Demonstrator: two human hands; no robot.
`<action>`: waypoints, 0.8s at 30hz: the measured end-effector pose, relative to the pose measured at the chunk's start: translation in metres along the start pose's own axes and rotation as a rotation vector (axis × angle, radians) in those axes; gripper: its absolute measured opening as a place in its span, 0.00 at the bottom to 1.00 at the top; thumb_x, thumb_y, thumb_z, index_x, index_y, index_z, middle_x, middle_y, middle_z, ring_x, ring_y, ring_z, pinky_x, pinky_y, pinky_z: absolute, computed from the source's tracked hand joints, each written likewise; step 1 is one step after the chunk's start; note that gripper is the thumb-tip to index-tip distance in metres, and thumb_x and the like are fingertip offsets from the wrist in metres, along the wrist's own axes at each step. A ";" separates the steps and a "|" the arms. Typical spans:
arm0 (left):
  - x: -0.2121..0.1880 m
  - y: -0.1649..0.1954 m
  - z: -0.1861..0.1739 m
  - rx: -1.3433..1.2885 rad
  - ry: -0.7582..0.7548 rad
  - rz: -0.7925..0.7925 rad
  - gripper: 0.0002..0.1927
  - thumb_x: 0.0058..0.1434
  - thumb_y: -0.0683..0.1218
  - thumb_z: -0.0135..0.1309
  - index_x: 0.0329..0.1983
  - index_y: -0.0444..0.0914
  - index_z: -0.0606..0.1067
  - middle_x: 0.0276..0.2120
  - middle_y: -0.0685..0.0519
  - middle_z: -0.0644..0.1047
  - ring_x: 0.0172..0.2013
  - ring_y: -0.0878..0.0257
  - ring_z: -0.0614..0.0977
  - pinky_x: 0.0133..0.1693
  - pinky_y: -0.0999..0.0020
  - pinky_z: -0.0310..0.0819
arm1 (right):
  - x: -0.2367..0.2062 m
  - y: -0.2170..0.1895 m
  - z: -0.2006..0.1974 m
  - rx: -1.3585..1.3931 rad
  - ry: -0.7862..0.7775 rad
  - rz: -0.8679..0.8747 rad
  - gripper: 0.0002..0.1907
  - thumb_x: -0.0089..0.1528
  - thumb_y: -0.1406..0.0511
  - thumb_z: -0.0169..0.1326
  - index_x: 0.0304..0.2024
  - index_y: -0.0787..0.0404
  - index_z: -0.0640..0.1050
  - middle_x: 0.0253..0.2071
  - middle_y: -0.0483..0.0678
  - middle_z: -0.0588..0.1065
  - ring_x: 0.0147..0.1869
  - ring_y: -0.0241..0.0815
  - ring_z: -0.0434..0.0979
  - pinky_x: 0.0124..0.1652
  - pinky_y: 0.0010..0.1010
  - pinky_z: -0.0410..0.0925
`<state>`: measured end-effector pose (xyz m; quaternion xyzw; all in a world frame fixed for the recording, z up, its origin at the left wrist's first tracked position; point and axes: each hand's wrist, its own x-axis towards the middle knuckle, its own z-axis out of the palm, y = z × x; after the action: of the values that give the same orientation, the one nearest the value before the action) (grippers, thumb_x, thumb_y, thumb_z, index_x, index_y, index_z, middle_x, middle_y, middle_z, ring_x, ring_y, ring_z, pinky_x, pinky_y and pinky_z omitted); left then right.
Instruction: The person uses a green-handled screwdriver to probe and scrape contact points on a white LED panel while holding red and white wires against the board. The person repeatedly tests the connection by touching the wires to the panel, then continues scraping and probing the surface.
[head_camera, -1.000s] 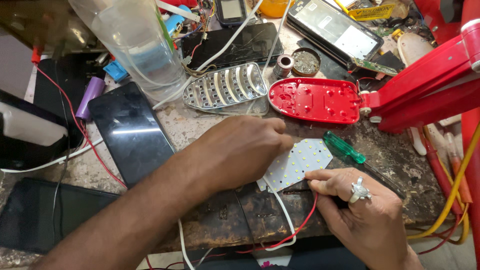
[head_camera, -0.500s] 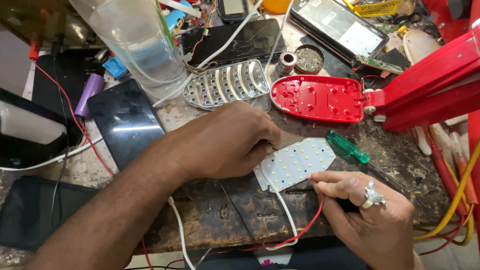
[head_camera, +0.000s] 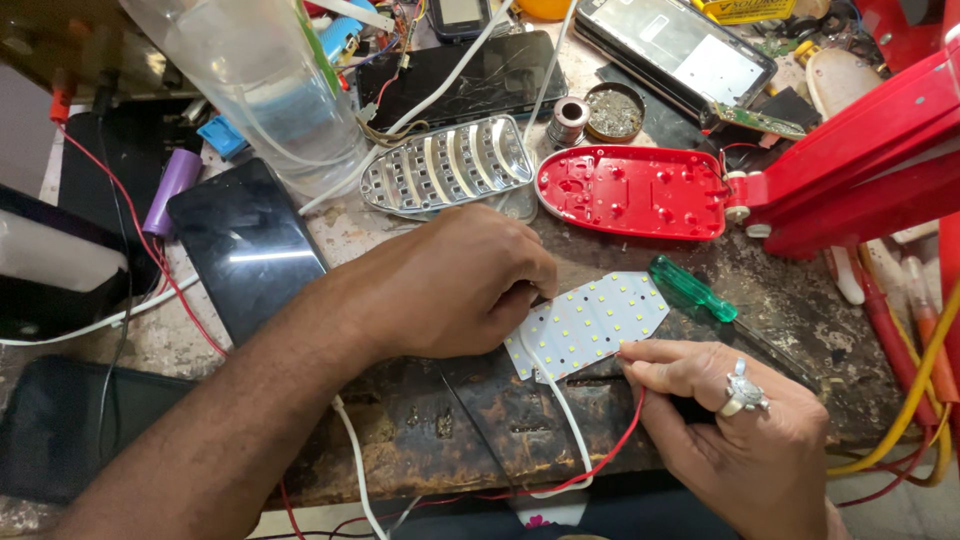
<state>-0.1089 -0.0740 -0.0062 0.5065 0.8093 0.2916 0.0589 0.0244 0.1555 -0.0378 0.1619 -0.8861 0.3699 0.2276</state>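
Observation:
A white LED board (head_camera: 590, 322) dotted with small yellow chips lies on the worn dark bench top. My left hand (head_camera: 450, 285) rests knuckles-up on its left end, fingers curled against it. My right hand (head_camera: 735, 425), with a ring on one finger, pinches a thin red wire (head_camera: 618, 450) at the board's lower right edge. A white wire (head_camera: 565, 420) also runs from the board down toward me. A green-handled screwdriver (head_camera: 692, 289) lies just right of the board.
A red plastic lamp housing (head_camera: 630, 192) joins a red arm (head_camera: 850, 170) at right. A silver reflector plate (head_camera: 445, 165), clear plastic bottle (head_camera: 255, 85), dark phone (head_camera: 250, 250), solder spool (head_camera: 570, 115), flux tin (head_camera: 613, 112) and more phones crowd the back. Yellow cables (head_camera: 915, 400) hang right.
The LED board has turned and slid right from under my left hand, showing more of its face. My right hand has shifted to pinch the red wire at its edge.

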 end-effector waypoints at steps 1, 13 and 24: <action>0.000 0.000 0.000 -0.010 -0.003 -0.006 0.06 0.52 0.39 0.53 0.32 0.34 0.79 0.29 0.42 0.79 0.36 0.45 0.83 0.40 0.52 0.76 | 0.000 0.000 0.000 0.000 -0.001 -0.001 0.07 0.54 0.75 0.65 0.33 0.64 0.79 0.38 0.51 0.83 0.40 0.38 0.86 0.41 0.26 0.77; 0.001 0.001 0.003 -0.012 0.009 0.017 0.06 0.52 0.39 0.54 0.32 0.35 0.80 0.28 0.42 0.80 0.35 0.46 0.83 0.40 0.53 0.76 | 0.000 0.000 0.000 -0.016 -0.002 0.003 0.08 0.54 0.74 0.65 0.33 0.64 0.79 0.38 0.50 0.83 0.40 0.39 0.86 0.41 0.27 0.77; 0.004 0.024 0.003 0.303 -0.176 -0.071 0.05 0.47 0.37 0.56 0.27 0.34 0.81 0.32 0.45 0.81 0.35 0.48 0.85 0.37 0.54 0.79 | -0.005 -0.001 0.000 0.028 -0.047 0.009 0.07 0.54 0.74 0.65 0.32 0.64 0.78 0.38 0.51 0.83 0.40 0.38 0.87 0.38 0.26 0.77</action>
<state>-0.0906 -0.0620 0.0047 0.5043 0.8531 0.1187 0.0627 0.0287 0.1551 -0.0400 0.1696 -0.8867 0.3793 0.2028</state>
